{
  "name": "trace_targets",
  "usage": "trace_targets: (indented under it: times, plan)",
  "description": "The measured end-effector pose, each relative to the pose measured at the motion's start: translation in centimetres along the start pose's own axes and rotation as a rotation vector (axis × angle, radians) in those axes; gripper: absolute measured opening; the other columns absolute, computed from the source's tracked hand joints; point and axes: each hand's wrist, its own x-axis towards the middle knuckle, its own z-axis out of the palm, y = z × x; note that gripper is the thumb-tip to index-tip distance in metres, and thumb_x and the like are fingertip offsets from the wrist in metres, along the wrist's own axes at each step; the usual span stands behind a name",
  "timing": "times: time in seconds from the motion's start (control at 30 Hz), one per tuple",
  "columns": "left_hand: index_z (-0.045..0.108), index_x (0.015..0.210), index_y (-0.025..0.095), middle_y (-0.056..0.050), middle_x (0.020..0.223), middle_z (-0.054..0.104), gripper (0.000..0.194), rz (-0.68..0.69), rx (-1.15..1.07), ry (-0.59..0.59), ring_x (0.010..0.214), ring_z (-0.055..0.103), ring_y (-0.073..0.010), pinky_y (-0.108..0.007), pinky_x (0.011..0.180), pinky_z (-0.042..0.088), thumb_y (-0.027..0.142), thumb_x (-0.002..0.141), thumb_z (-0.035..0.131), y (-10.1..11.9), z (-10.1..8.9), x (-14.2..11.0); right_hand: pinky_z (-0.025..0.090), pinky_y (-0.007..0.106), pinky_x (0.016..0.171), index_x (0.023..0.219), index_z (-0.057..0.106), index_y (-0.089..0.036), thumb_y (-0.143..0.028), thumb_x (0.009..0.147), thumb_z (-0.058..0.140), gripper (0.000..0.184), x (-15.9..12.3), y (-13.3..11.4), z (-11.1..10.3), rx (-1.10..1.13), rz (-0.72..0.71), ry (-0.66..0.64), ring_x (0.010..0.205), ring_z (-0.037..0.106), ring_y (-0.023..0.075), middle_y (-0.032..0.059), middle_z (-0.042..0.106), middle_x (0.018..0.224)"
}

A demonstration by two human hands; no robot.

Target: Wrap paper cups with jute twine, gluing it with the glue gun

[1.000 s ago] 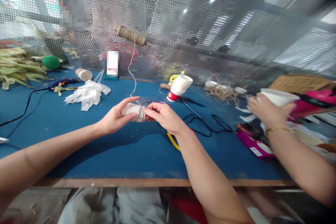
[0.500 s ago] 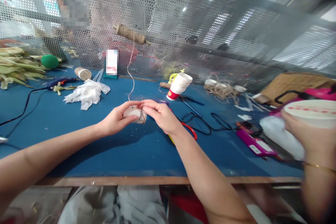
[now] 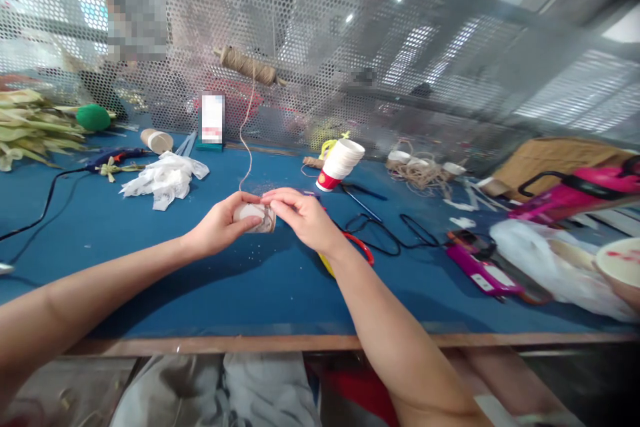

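My left hand (image 3: pixel 220 227) grips a small white paper cup (image 3: pixel 249 215) lying on its side above the blue table (image 3: pixel 150 260). Jute twine is wound around the cup's end. My right hand (image 3: pixel 300 217) is closed over the wrapped end, fingers pressing the twine (image 3: pixel 246 127). That strand runs up to a twine spool (image 3: pixel 245 65) mounted on the perforated metal screen.
A stack of red and white paper cups (image 3: pixel 340 163) lies behind my hands. Scissors (image 3: pixel 357 250), black cables, a pink glue gun (image 3: pixel 483 270), white lace (image 3: pixel 163 179), green leaves (image 3: pixel 30 127) and loose twine (image 3: pixel 423 173) lie around. Another person's cup (image 3: pixel 620 263) shows at the right edge.
My left fingers have closed around the cup and my right hand has shifted over its wrapped end. The other person's hand with a cup has pulled away to the right edge.
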Motion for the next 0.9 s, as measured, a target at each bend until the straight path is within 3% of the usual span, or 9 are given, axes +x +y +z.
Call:
trace_targets:
  times: [0.1, 0.17, 0.23, 0.3, 0.4, 0.5, 0.67, 0.77, 0.9]
  plan:
    - [0.052, 0.101, 0.014, -0.005, 0.088, 0.062, 0.032, -0.01, -0.008, -0.002, 0.071, 0.055, -0.0141, -0.026, 0.064, 0.044, 0.033, 0.076, 0.053, 0.0, -0.1, 0.0, 0.045, 0.03, 0.073, 0.081, 0.063, -0.015, -0.031, 0.081, 0.044, 0.025, 1.1, 1.5, -2.3, -0.106, 0.152, 0.146, 0.076, 0.06, 0.0157, 0.0063, 0.066, 0.081]
    - [0.052, 0.102, 0.014, -0.005, 0.087, 0.062, 0.034, -0.011, -0.011, -0.011, 0.069, 0.054, -0.0135, -0.024, 0.061, 0.043, 0.034, 0.076, 0.052, 0.1, -0.1, 0.0, 0.044, 0.029, 0.068, 0.073, 0.061, -0.015, -0.024, 0.08, 0.042, 0.022, 2.0, 3.2, -4.1, -0.299, 0.288, 0.256, 0.07, 0.059, 0.016, 0.0068, 0.064, 0.075]
    - [0.051, 0.103, 0.014, -0.005, 0.085, 0.061, 0.034, -0.011, -0.021, -0.015, 0.068, 0.054, -0.0128, -0.023, 0.059, 0.042, 0.036, 0.077, 0.052, 0.1, -0.1, -0.1, 0.041, 0.028, 0.069, 0.074, 0.059, -0.016, -0.016, 0.074, 0.048, 0.011, 2.5, 5.1, -5.5, -0.548, 0.453, 0.254, 0.075, 0.058, 0.0173, 0.0063, 0.063, 0.076]
    - [0.052, 0.102, 0.013, -0.005, 0.083, 0.061, 0.034, -0.015, -0.047, -0.01, 0.065, 0.052, -0.0119, -0.022, 0.057, 0.041, 0.037, 0.079, 0.049, 0.1, -0.1, -0.2, 0.039, 0.028, 0.062, 0.06, 0.056, -0.016, -0.013, 0.067, 0.054, 0.008, 2.7, 6.8, -6.3, -0.589, 0.535, 0.199, 0.065, 0.055, 0.0186, 0.0057, 0.059, 0.061]
    - [0.053, 0.099, 0.013, -0.004, 0.079, 0.06, 0.033, -0.019, -0.089, 0.011, 0.062, 0.05, -0.0106, -0.02, 0.054, 0.039, 0.039, 0.081, 0.044, 0.1, -0.1, -0.3, 0.032, 0.026, 0.049, 0.04, 0.045, -0.018, -0.015, 0.06, 0.06, 0.025, 2.3, 8.3, -6.2, -0.558, 0.614, 0.095, 0.046, 0.045, 0.0137, -0.0002, 0.044, 0.04]
    - [0.056, 0.097, 0.013, -0.003, 0.074, 0.059, 0.032, -0.014, -0.096, 0.026, 0.059, 0.049, -0.01, -0.02, 0.053, 0.038, 0.039, 0.082, 0.043, 0.1, -0.1, -0.3, 0.023, 0.024, 0.041, 0.036, 0.038, -0.019, -0.017, 0.06, 0.06, 0.033, 1.8, 8.8, -5.6, -0.497, 0.664, 0.052, 0.037, 0.032, 0.0082, -0.0043, 0.034, 0.034]
    - [0.058, 0.093, 0.013, -0.003, 0.075, 0.06, 0.033, -0.037, -0.079, 0.047, 0.06, 0.05, -0.0103, -0.02, 0.053, 0.039, 0.04, 0.079, 0.047, 0.2, -0.1, -0.3, 0.017, 0.023, 0.038, 0.037, 0.038, -0.018, -0.017, 0.061, 0.059, 0.031, 1.6, 9.0, -5.4, -0.367, 0.698, 0.082, 0.034, 0.028, 0.0058, -0.0055, 0.033, 0.033]
    - [0.059, 0.088, 0.012, -0.002, 0.07, 0.059, 0.035, -0.085, -0.106, 0.082, 0.058, 0.049, -0.0101, -0.02, 0.052, 0.039, 0.043, 0.076, 0.05, 0.4, 0.0, -0.3, 0.021, 0.021, 0.037, 0.043, 0.042, -0.016, -0.015, 0.062, 0.056, 0.024, 1.8, 8.9, -5.6, -0.251, 0.697, 0.124, 0.036, 0.033, 0.0058, -0.0049, 0.038, 0.037]
    - [0.059, 0.083, 0.011, -0.002, 0.066, 0.057, 0.035, -0.139, -0.16, 0.124, 0.055, 0.048, -0.0094, -0.02, 0.05, 0.039, 0.044, 0.072, 0.054, 0.6, 0.2, -0.2, 0.034, 0.019, 0.043, 0.059, 0.049, -0.014, -0.011, 0.065, 0.049, 0.007, 2.0, 7.3, -5.8, -0.067, 0.672, 0.188, 0.043, 0.046, 0.007, -0.0018, 0.049, 0.049]
